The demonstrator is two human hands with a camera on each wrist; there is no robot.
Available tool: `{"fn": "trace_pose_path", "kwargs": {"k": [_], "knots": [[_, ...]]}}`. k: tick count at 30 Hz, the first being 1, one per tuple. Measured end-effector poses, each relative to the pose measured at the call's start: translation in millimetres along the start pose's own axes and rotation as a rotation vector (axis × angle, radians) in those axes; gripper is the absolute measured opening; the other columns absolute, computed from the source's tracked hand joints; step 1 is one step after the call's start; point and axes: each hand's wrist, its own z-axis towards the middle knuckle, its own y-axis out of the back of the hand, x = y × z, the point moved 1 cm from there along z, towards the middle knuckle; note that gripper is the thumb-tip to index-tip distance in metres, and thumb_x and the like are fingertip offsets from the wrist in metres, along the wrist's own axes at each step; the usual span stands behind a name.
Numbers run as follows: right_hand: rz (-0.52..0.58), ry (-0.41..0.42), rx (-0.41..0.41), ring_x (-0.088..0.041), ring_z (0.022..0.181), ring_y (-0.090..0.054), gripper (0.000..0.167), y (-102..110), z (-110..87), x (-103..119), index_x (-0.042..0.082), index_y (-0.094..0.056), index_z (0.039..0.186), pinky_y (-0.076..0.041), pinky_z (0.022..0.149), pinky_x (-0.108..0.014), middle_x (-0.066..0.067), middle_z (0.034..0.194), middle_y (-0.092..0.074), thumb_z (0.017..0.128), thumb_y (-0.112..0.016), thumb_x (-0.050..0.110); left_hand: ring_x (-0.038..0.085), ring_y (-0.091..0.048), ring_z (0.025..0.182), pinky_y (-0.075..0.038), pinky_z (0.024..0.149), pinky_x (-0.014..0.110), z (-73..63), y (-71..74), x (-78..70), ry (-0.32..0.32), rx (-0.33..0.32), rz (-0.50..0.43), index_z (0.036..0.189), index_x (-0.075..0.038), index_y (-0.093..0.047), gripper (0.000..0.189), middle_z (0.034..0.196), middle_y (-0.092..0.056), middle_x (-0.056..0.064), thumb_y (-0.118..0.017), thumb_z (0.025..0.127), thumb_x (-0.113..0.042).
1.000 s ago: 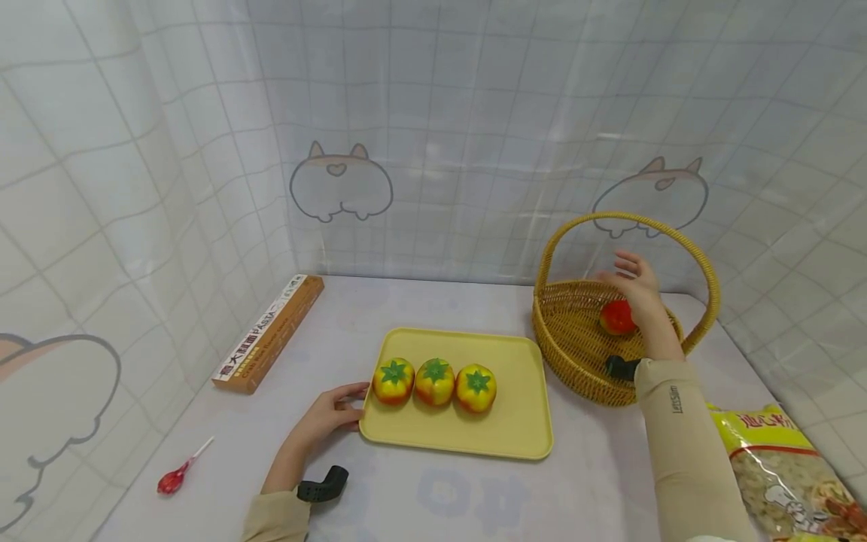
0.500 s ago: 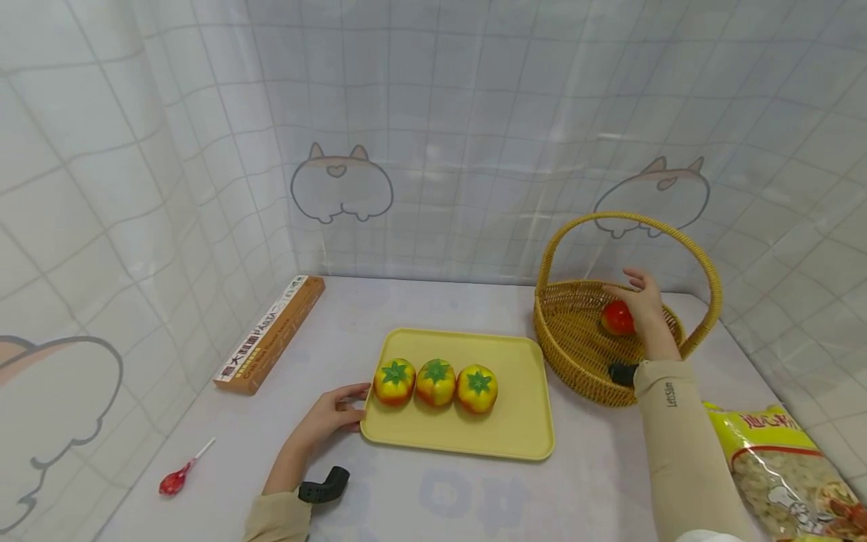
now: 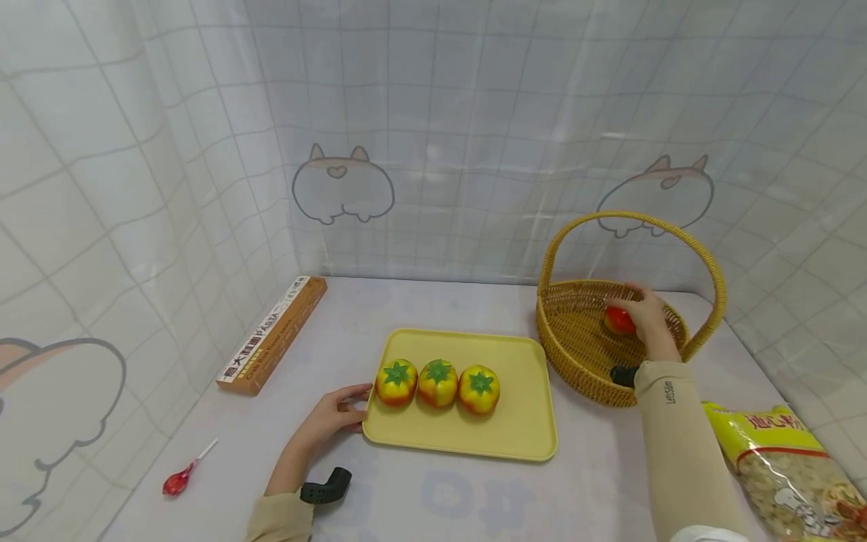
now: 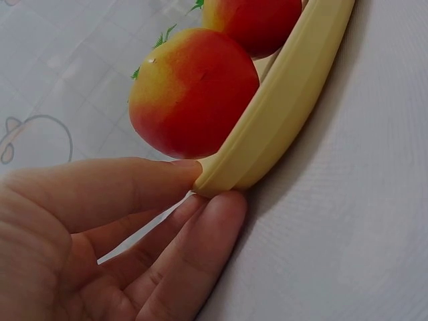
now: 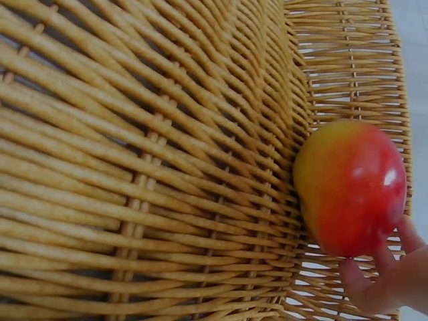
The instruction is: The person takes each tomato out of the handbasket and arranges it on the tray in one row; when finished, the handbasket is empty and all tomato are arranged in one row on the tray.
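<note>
My left hand (image 3: 332, 413) pinches the left edge of a yellow tray (image 3: 521, 406) between thumb and fingers. In the left wrist view the thumb touches the rim and the fingers lie under the corner. Three yellow-red toy persimmons with green leafy tops stand in a row on the tray: left (image 3: 396, 382), middle (image 3: 437, 383), right (image 3: 479, 389). My right hand (image 3: 645, 315) is inside a wicker basket (image 3: 576, 366) with a tall handle. Its fingertips touch one side of a round red-and-yellow fruit (image 5: 351, 187) lying there; in the head view the hand partly covers it.
A long pasta box (image 3: 273, 335) lies at the back left, a red lollipop (image 3: 179, 480) at the front left. A bag of pasta (image 3: 789, 467) is at the right. White grid-patterned curtains (image 3: 433, 135) enclose the table.
My right hand has come down from above the basket's far rim onto the red-and-yellow fruit. The left hand stays on the tray's edge, and the persimmons keep their places.
</note>
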Motion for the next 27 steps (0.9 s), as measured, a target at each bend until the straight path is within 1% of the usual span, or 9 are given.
{"fn": "trace_pose_path", "kwargs": {"k": [4, 8, 11, 15, 17, 21, 23, 25, 27], "knots": [[-0.015, -0.028, 0.047, -0.045, 0.133, -0.016, 0.076, 0, 2.1, -6, 0.005, -0.015, 0.147, -0.027, 0.106, -0.052, -0.027, 0.149, 0.003, 0.087, -0.060, 0.017, 0.017, -0.057, 0.071, -0.054, 0.068, 0.025, -1.8, -0.2, -3.5, -0.005, -0.006, -0.003, 0.134, 0.003, -0.044, 0.057, 0.122, -0.050, 0.022, -0.066, 0.083, -0.009], [-0.027, -0.069, 0.078, -0.046, 0.132, -0.014, 0.076, 2, 4.7, -12, 0.005, -0.014, 0.147, -0.027, 0.105, -0.052, -0.028, 0.145, 0.019, 0.087, -0.059, 0.018, 0.018, -0.057, 0.071, -0.054, 0.068, 0.026, -1.8, -0.4, -3.4, -0.011, -0.003, 0.001, 0.133, 0.003, -0.044, 0.058, 0.122, -0.050, 0.023, -0.067, 0.082, -0.011], [-0.047, -0.076, 0.084, -0.048, 0.133, -0.004, 0.076, 3, 6.0, -15, 0.002, -0.015, 0.147, -0.023, 0.107, -0.053, -0.030, 0.141, 0.027, 0.087, -0.059, 0.017, 0.018, -0.057, 0.070, -0.054, 0.068, 0.025, -1.7, -0.4, -2.1, -0.013, -0.003, 0.005, 0.133, 0.004, -0.044, 0.057, 0.123, -0.050, 0.023, -0.067, 0.082, -0.010], [-0.079, -0.089, 0.085, -0.049, 0.132, 0.010, 0.076, 4, 7.1, -16, 0.001, -0.016, 0.146, -0.018, 0.108, -0.054, -0.031, 0.138, 0.034, 0.086, -0.060, 0.015, 0.018, -0.058, 0.070, -0.055, 0.068, 0.026, -2.2, -1.0, -1.2, -0.016, 0.001, 0.006, 0.133, 0.004, -0.044, 0.057, 0.122, -0.050, 0.023, -0.066, 0.083, -0.010], [-0.091, -0.109, 0.093, -0.049, 0.132, 0.010, 0.076, 4, 7.8, -16, 0.002, -0.016, 0.146, -0.019, 0.108, -0.055, -0.031, 0.138, 0.036, 0.086, -0.060, 0.015, 0.018, -0.057, 0.069, -0.054, 0.068, 0.026, -2.1, -1.2, -0.7, -0.016, 0.002, 0.005, 0.133, 0.004, -0.043, 0.057, 0.122, -0.050, 0.023, -0.066, 0.083, -0.010], [-0.071, -0.143, 0.101, -0.049, 0.133, -0.002, 0.077, 4, 7.0, -16, 0.003, -0.015, 0.146, -0.027, 0.104, -0.056, -0.029, 0.138, 0.036, 0.085, -0.061, 0.015, 0.018, -0.057, 0.069, -0.054, 0.067, 0.026, -0.5, -1.0, 0.9, -0.011, 0.002, 0.003, 0.134, 0.004, -0.043, 0.056, 0.122, -0.050, 0.023, -0.065, 0.084, -0.009], [-0.043, -0.159, 0.082, -0.048, 0.133, -0.007, 0.078, 4, 6.8, -16, 0.004, -0.017, 0.146, -0.032, 0.101, -0.055, -0.027, 0.140, 0.033, 0.084, -0.063, 0.014, 0.017, -0.057, 0.070, -0.054, 0.067, 0.025, 0.2, -0.7, 0.8, -0.006, 0.000, 0.002, 0.134, 0.004, -0.043, 0.056, 0.123, -0.050, 0.023, -0.065, 0.084, -0.008], [-0.009, -0.168, 0.059, -0.046, 0.133, -0.009, 0.077, 3, 6.7, -16, 0.004, -0.019, 0.144, -0.034, 0.100, -0.054, -0.026, 0.141, 0.029, 0.082, -0.064, 0.013, 0.017, -0.057, 0.071, -0.054, 0.068, 0.025, -0.3, -0.8, -1.1, -0.003, 0.000, 0.001, 0.134, 0.004, -0.043, 0.055, 0.123, -0.050, 0.024, -0.064, 0.084, -0.007], [0.013, -0.169, 0.041, -0.046, 0.133, -0.009, 0.078, 3, 6.1, -15, 0.003, -0.019, 0.143, -0.035, 0.100, -0.053, -0.026, 0.142, 0.025, 0.081, -0.066, 0.013, 0.018, -0.056, 0.071, -0.054, 0.068, 0.025, -3.2, -1.5, -7.1, -0.001, -0.001, 0.001, 0.133, 0.005, -0.043, 0.054, 0.122, -0.050, 0.024, -0.063, 0.085, -0.006]]}}
